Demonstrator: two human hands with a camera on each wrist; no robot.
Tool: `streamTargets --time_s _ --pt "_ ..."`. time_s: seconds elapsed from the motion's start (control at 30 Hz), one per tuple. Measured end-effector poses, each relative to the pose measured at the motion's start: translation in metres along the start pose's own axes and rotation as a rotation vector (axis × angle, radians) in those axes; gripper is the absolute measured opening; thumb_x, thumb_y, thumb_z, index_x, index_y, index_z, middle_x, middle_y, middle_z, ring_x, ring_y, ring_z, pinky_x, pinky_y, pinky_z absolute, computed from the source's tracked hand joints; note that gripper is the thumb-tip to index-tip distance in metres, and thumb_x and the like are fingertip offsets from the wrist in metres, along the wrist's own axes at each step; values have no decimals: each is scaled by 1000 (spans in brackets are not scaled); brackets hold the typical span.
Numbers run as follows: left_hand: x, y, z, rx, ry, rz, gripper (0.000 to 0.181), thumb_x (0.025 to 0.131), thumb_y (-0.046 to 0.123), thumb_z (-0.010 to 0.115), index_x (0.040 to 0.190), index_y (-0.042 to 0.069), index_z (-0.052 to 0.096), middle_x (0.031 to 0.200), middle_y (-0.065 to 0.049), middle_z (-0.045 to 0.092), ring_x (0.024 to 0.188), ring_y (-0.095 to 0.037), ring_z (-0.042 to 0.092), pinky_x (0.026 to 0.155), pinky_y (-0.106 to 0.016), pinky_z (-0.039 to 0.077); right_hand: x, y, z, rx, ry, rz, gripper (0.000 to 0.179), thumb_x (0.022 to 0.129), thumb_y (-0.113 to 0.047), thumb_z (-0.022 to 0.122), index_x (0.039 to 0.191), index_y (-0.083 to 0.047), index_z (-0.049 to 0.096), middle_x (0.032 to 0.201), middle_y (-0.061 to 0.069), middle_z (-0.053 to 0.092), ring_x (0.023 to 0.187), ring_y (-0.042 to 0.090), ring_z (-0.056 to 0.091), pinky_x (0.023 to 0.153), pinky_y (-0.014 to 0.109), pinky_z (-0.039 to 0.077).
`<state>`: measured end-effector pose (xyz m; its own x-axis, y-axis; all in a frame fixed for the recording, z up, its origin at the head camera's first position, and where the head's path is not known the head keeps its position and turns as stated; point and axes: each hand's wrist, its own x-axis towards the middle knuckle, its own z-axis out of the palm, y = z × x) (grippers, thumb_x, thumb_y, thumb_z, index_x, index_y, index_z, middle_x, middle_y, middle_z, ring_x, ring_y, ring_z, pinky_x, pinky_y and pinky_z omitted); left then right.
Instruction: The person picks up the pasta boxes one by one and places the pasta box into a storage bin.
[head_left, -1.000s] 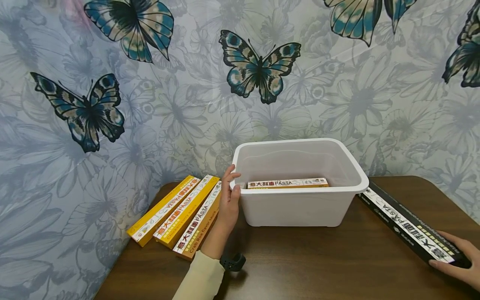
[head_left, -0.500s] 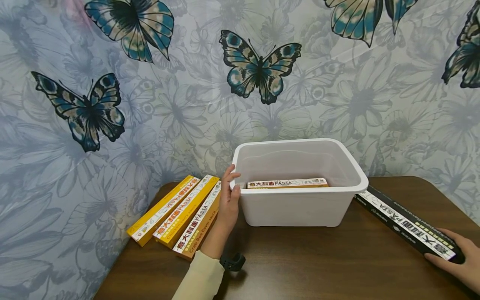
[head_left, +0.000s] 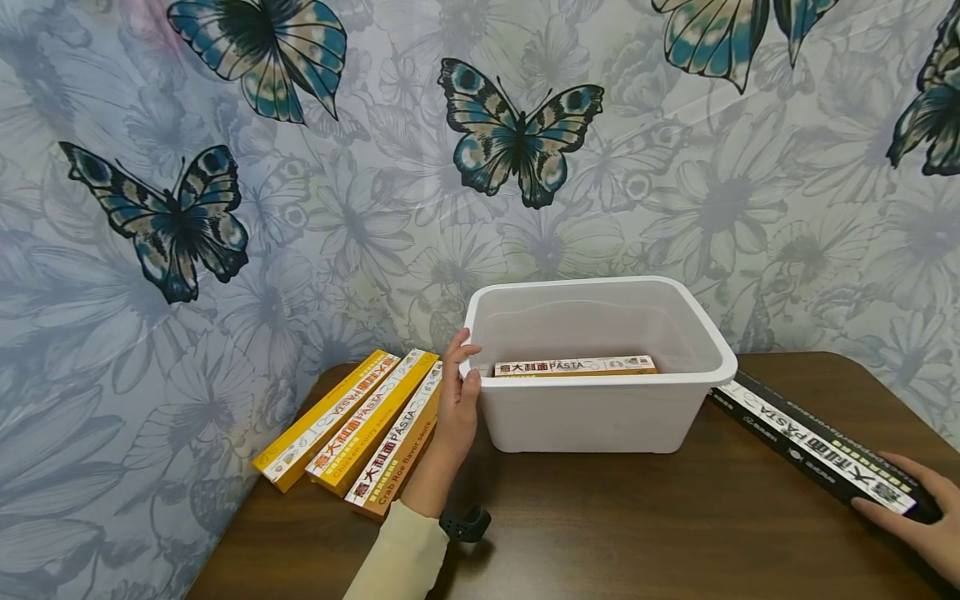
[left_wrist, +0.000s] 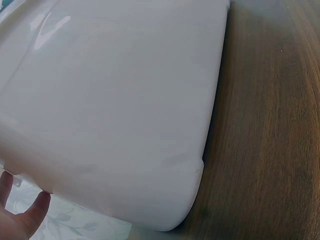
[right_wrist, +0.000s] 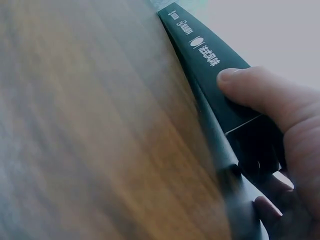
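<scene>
My left hand [head_left: 457, 400] grips the left rim of a white plastic bin [head_left: 585, 417]; in the left wrist view its fingertips [left_wrist: 40, 202] meet the bin's edge. Inside the bin lies a pasta box [head_left: 576, 367] with a white label strip, its lower part hidden by the front wall. At the right, my right hand [head_left: 918, 508] holds the near end of a black pasta box [head_left: 817, 446]. The right wrist view shows the thumb pressed on the black box's side [right_wrist: 212, 75]. The far end of this box overlaps the bin's right side in the head view.
Three yellow and orange pasta boxes [head_left: 352, 421] lie side by side, slanted, left of the bin on the brown wooden table [head_left: 600, 525]. Behind the table hangs a floral backdrop [head_left: 375, 208] with butterflies. A black band [head_left: 467, 525] circles the left wrist.
The black pasta box has shifted slightly left at its far end, and its near end has swung a little up in the head view. The left hand and bin stay put.
</scene>
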<state>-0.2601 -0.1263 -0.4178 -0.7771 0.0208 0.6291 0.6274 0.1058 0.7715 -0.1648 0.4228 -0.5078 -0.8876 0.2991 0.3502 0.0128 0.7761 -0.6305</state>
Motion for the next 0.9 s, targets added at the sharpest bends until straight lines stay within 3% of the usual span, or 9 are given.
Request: streamTargets --time_s 0.07,0.1,0.17,0.3,0.4,0.53,0.67,0.77,0.9 --pt "0 0 0 4 1 0 37 101 25 40 134 9 42 165 -5 22 155 -31 18 122 -64 12 0 3 0 35 50 -26 86 79 -20 83 153 -8 39 145 -19 48 94 -31 15 76 -1 15" --pt "0 1 1 6 1 -2 37 101 25 40 134 9 43 165 -5 22 154 -31 19 122 -64 12 -1 4 0 47 66 -28 86 79 -19 84 153 -12 40 135 -35 43 93 -31 18 75 -2 17" --pt "0 1 1 11 2 -5 37 100 24 40 134 9 43 165 -5 23 154 -31 19 122 -63 12 0 6 0 96 85 -33 86 78 -14 84 153 -18 41 114 -49 29 91 -31 24 73 -3 24" --pt "1 2 2 9 5 -6 37 100 25 41 133 9 43 165 -5 23 154 -31 20 122 -63 12 2 8 -1 226 107 -8 84 80 -3 79 147 -36 42 104 -47 35 83 -29 36 61 -1 35" --pt "1 1 2 3 6 -8 38 101 28 42 133 9 44 165 -4 23 154 -31 20 122 -63 12 4 9 0 346 130 -11 81 80 7 74 137 -43 47 102 -41 43 78 -27 45 57 1 39" --pt "0 2 2 8 5 -20 38 101 29 42 134 11 44 165 -2 23 154 -29 19 122 -63 12 6 7 0 531 130 -51 76 80 20 64 129 -36 52 107 -31 52 81 -23 54 61 0 43" --pt "0 3 2 18 6 -26 38 100 28 42 134 11 44 165 -1 23 155 -29 19 123 -62 11 6 6 1 631 130 -49 72 81 24 58 124 -34 51 111 -28 53 86 -22 55 65 -2 44" --pt "0 2 2 18 3 -19 38 101 28 42 134 9 43 165 -3 22 155 -29 18 123 -62 11 5 5 0 675 145 0 68 84 21 58 122 -34 51 107 -28 54 82 -20 56 62 -1 44" --pt "0 2 2 12 1 -13 38 101 28 41 134 9 42 165 -4 21 155 -30 17 123 -63 10 5 4 -1 871 153 71 61 86 18 58 123 -31 52 102 -23 56 75 -15 58 58 2 45"
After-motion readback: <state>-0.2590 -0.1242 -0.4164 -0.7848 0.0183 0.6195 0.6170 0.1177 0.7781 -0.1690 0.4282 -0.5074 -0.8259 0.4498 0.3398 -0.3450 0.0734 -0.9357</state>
